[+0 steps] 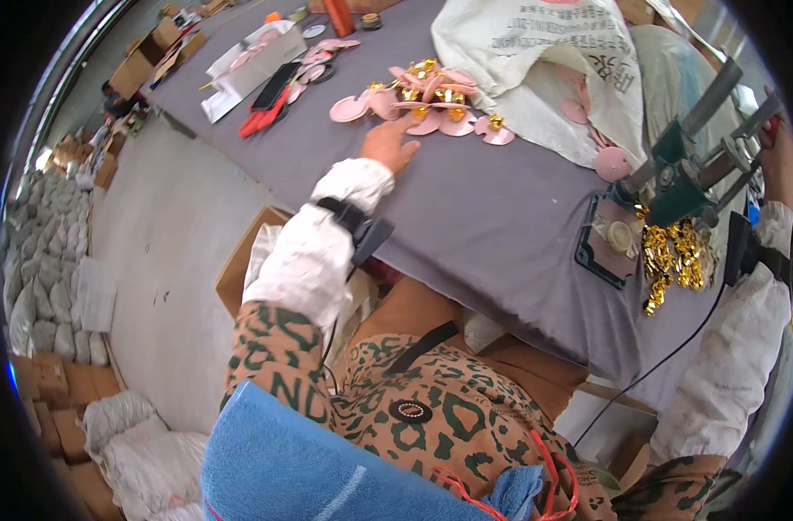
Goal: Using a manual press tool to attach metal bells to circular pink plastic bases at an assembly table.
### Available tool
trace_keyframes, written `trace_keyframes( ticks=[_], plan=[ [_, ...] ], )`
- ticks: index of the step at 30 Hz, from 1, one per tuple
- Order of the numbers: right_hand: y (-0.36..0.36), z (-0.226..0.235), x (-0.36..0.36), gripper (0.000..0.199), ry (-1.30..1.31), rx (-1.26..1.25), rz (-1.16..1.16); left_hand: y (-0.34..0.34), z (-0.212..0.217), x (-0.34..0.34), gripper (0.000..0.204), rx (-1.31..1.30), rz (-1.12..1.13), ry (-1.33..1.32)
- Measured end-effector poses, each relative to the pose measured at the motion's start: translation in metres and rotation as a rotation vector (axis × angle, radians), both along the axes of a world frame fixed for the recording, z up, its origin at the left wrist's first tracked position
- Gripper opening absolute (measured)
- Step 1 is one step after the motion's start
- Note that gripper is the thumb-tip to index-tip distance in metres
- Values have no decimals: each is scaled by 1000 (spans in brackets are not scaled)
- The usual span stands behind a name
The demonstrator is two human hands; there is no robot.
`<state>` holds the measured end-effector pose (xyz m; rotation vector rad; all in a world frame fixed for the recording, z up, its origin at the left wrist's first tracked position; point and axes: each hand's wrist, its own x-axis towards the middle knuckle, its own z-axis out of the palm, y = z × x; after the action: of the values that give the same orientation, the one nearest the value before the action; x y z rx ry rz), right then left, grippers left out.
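Observation:
My left hand (391, 146) is at the near edge of a pile of pink discs (431, 94) with gold metal pieces on them. Its thumb stands apart from the fingers, and I see nothing held in it. At the far right my right hand (780, 161) is closed around the lever handle of a green hand press (681, 174); part of the hand is cut off by the view's rim. Beside the press base (606, 239) lies a heap of shiny gold metal pieces (677, 256). One pink disc with a gold piece (494, 130) lies at the pile's right end.
A white woven sack (544, 52) spills pink discs at the back right. Farther left on the grey tablecloth (474, 204) are a black phone (276, 86), red-handled scissors (264, 119) and a white box (256, 65). A black cable (644, 386) hangs by my right arm.

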<state>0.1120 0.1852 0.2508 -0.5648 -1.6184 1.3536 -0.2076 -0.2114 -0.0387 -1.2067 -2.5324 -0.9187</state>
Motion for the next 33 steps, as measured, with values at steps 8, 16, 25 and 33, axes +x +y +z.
trace_keyframes(
  ticks=[8,16,25,33],
  plan=[
    [20,-13,3,11,206,53,-30,82,-46,-47,25,-52,150,53],
    [4,-17,-14,15,304,75,-134,30,-22,73,17,30,-91,251],
    [9,-14,-6,16,274,72,-65,153,11,211,40,241,-416,-365],
    [18,-14,-13,12,262,30,-31,223,24,234,48,108,-515,-364]
  ],
)
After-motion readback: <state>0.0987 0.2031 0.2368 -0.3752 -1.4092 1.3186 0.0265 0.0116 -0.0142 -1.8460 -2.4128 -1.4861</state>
